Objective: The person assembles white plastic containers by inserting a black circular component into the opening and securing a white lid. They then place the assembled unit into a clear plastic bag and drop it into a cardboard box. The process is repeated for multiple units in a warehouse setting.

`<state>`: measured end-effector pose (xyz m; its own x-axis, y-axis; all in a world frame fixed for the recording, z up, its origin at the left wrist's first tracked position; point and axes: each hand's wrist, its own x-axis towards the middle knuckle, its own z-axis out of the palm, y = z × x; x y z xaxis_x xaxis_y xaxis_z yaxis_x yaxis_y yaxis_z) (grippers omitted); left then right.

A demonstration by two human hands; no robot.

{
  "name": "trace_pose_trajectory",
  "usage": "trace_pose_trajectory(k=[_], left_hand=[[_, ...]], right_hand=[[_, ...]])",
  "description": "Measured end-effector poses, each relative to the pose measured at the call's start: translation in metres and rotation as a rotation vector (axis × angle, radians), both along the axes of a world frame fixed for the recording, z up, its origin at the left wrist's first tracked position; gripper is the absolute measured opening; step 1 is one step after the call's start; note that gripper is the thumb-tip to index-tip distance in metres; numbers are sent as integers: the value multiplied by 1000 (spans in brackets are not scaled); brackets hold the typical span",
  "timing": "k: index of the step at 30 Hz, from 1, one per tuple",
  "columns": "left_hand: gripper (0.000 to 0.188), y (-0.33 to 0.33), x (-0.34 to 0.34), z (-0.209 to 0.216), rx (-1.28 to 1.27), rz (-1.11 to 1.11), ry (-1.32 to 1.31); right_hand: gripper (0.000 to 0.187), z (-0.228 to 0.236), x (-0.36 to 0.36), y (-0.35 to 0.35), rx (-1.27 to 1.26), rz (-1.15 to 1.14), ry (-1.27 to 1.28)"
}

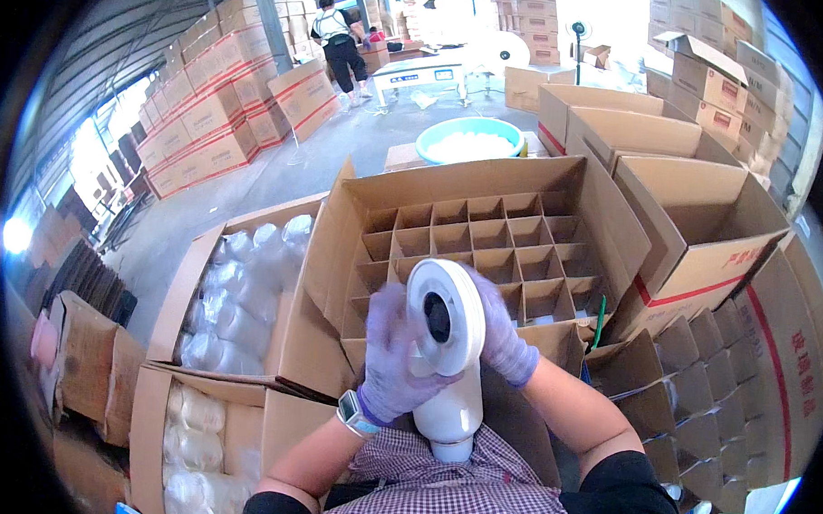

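In front of my chest I have a white container (453, 405), with a broad round disc (446, 356) at its upper end. A black centre shows in the disc, and the narrower lower end rests by my checked apron. My left hand (392, 360), in a lavender glove, curls round the disc's near left side, its thumb under the rim; its upper fingers are somewhat blurred. My right hand (506, 342), also gloved, wraps the disc's right side, with fingertips hidden behind it. Just beyond stands an open carton (330, 263) with a cardboard divider grid (471, 236).
Cartons of plastic-wrapped white pieces (233, 296) stand left. Open boxes (694, 222) line the right, with loose dividers (697, 385) nearer me. Ahead sits a turquoise basin (470, 141) of white items. A person (339, 46) stands by a far table (418, 71); stacked cartons (208, 105) rise far left.
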<state>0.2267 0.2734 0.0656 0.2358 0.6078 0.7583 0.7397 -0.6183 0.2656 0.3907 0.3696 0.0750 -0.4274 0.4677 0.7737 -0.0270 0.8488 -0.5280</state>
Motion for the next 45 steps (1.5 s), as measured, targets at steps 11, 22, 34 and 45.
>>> trace_pose_trajectory(k=[11,22,34,45], left_hand=[[63,13,-10,-11,37,-165,-107],[61,48,-73,-69,-793,-412,-429],[70,45,-72,-98,-800,-495,-558],[63,-18,13,-13,-516,9,118]], right_hand=[[38,-35,7,38,-869,465,-101],[39,-112,25,21,-712,328,-115],[37,-125,25,12,-663,380,13],[46,-135,-1,1,-1452,672,296]])
